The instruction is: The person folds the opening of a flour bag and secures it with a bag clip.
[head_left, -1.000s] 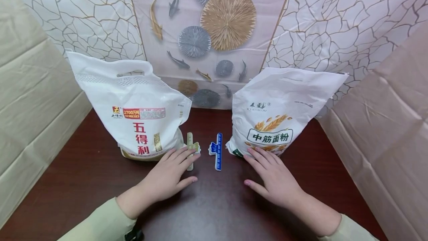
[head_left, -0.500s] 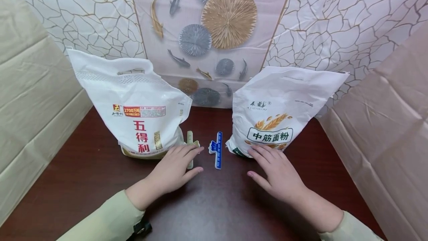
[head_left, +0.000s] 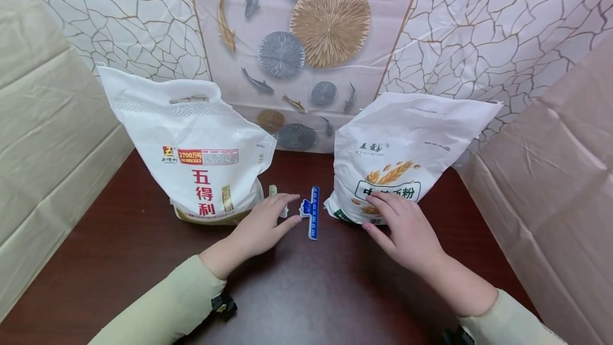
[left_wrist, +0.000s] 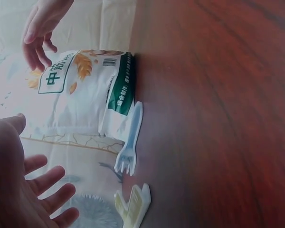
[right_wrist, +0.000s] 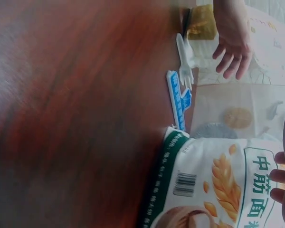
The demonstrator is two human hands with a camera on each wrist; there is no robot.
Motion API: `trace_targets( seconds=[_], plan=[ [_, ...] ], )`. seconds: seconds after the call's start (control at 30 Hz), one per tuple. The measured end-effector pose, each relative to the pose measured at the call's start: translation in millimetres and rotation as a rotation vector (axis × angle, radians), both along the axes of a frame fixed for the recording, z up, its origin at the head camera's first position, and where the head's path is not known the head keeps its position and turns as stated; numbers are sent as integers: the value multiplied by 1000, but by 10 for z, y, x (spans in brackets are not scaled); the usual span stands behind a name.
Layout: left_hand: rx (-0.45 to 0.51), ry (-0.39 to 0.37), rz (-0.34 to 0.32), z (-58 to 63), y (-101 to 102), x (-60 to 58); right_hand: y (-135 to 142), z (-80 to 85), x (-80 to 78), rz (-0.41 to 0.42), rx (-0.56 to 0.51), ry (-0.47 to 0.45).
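My left hand (head_left: 262, 227) hovers over the table with fingers relaxed and thumb apart, hiding much of a pale green bag clip (head_left: 273, 190) in the head view. That clip (left_wrist: 137, 205) shows whole enough in the left wrist view, below the fingers. Just right of the left thumb lies a blue bag clip (head_left: 313, 214) with ruler-like marks. My right hand (head_left: 411, 232), fingers loosely extended, is raised in front of a white flour bag (head_left: 397, 132) and overlaps its printed label. Another white flour bag (head_left: 191, 132) with red lettering stands to the left. Neither hand holds anything.
Both bags stand on a dark red-brown table (head_left: 306, 292). A patterned cloth backdrop (head_left: 287, 105) hangs behind them, and beige panels (head_left: 48, 148) close in the left and right sides. Each bag's top flap has a handle slot.
My left hand has moved right and forward, up over the green clip towards the blue one. My right hand has shifted slightly right and upward. The bags and clips stay in place.
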State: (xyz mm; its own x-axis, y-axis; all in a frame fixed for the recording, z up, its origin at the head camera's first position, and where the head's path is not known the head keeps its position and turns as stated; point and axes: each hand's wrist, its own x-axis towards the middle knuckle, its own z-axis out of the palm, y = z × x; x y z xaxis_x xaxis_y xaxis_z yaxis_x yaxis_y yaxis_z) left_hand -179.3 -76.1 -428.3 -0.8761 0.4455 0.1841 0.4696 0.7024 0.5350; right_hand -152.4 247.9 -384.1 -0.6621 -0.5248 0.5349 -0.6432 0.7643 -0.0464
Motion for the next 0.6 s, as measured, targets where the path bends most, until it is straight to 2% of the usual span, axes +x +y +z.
trace_targets(
  seconds=[0.27,0.6],
  plan=[
    [131,-120,38,20,165,-107,58,224,-138,-44,-43,36],
    [316,-168,37,50,410,-238,107,588,-304,-78,-109,137]
  ],
)
